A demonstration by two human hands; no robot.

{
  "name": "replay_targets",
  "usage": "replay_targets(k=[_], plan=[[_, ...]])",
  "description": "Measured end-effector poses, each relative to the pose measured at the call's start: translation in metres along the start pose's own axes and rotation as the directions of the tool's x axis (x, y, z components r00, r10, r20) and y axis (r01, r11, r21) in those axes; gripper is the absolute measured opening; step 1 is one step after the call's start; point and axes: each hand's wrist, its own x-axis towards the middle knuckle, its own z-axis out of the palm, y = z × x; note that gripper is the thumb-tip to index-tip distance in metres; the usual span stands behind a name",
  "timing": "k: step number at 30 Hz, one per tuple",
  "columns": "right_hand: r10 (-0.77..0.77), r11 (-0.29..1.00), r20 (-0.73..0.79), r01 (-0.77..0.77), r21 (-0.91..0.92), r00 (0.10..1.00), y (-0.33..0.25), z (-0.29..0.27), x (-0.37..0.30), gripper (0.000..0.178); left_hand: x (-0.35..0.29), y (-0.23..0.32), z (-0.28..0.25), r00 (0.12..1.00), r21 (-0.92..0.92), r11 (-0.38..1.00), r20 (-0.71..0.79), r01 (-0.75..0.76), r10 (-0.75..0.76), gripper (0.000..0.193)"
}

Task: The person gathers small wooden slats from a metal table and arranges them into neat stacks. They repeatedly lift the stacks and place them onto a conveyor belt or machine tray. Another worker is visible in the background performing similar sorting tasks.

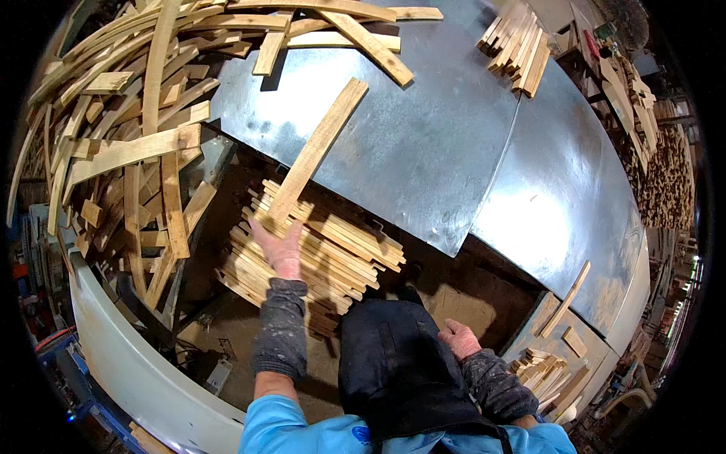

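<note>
My left hand (pixel 281 253) reaches forward with its thumb and fingers around the near end of a pale wooden board (pixel 321 147). That board slants away to the right, its far end over the metal table. Beneath the hand lies a stack of thin wooden strips (pixel 333 261), laid side by side in several layers. Beside the dark apron (pixel 389 356), my right hand (pixel 461 340) hangs low with its fingers curled in. Nothing shows in it.
A shiny metal tabletop (pixel 431 129) spreads ahead. Curved wooden offcuts (pixel 151 98) heap up at the left. A bundle of strips (pixel 518 49) lies at the far right, and short wood pieces (pixel 541 374) at the near right. A pale curved machine edge (pixel 144 363) borders the near left.
</note>
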Motion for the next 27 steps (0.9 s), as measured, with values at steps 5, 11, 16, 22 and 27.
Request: replay_targets(k=[5, 11, 16, 22, 27], plan=[[-0.048, 0.941, 0.064, 0.067, -0.333, 0.997, -0.015, -0.029, 0.004, 0.068, 0.043, 0.074, -0.02, 0.9, 0.493, 0.833, 0.436, -0.251, 0.013, 0.081], [-0.136, 0.949, 0.138, 0.17, -0.267, 0.981, 0.005, -0.063, 0.036, 0.072, -0.057, 0.095, -0.047, 0.78, -0.263, 0.924, 0.623, 0.276, -0.055, 0.053], [-0.244, 0.951, 0.16, 0.268, -0.152, 0.957, 0.013, -0.083, 0.056, 0.075, -0.155, 0.089, -0.047, 0.782, -0.367, 0.837, 0.613, 0.406, -0.111, 0.045], [-0.273, 0.95, 0.205, 0.297, -0.095, 0.94, 0.026, -0.115, 0.075, 0.075, -0.241, 0.079, -0.03, 0.634, -0.598, 0.372, 0.773, 0.71, 0.032, 0.055], [-0.36, 0.9, 0.204, 0.396, -0.18, 0.91, 0.04, -0.136, 0.09, 0.075, -0.278, 0.071, 0.001, 0.579, -0.588, -0.021, 0.802, 0.809, -0.146, 0.056]])
